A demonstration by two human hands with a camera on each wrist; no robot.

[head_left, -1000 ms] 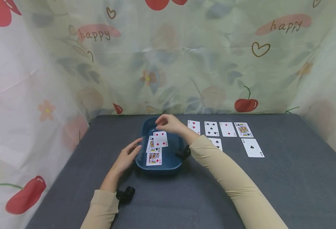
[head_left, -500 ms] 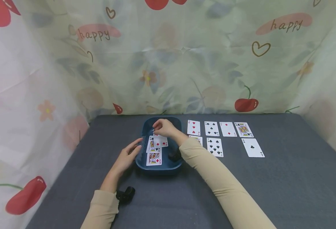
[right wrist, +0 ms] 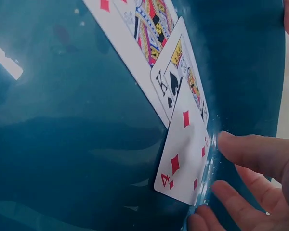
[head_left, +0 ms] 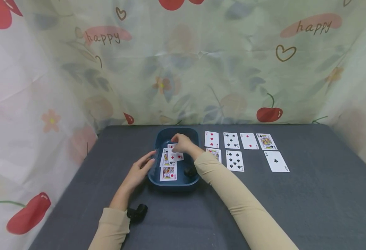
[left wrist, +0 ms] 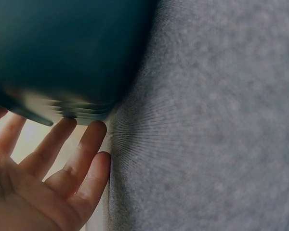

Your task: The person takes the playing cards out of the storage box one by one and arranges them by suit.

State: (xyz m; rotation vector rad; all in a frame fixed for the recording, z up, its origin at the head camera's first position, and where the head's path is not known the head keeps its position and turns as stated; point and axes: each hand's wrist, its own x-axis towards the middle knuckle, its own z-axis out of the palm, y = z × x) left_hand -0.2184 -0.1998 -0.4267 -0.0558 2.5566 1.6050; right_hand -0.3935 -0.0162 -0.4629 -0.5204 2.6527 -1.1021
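Note:
A dark blue tray (head_left: 164,137) stands on the table with three overlapping playing cards at its left side. Uppermost lies the four of diamonds (head_left: 178,157), partly covering the king of spades (head_left: 166,159). Below these is a red face card with a diamond mark (head_left: 168,173). My right hand (head_left: 185,143) hovers at the far part of the four; in the right wrist view its thumb (right wrist: 253,151) and fingers are apart beside the card's edge. My left hand (head_left: 137,171) is at the tray's left wall, its fingertips (left wrist: 97,131) against the ridged outside in the left wrist view.
Several face-up cards lie in two rows right of the tray, including a hearts card (head_left: 212,139), a spades card (head_left: 235,161), a king (head_left: 266,141) and a clubs card (head_left: 276,161). My right forearm crosses the tray's right rim. A patterned curtain (head_left: 195,76) rises behind the table.
My right hand has moved left and then nearer to me, over the four of diamonds. More of the right-hand cards shows now. The left hand and tray stay put.

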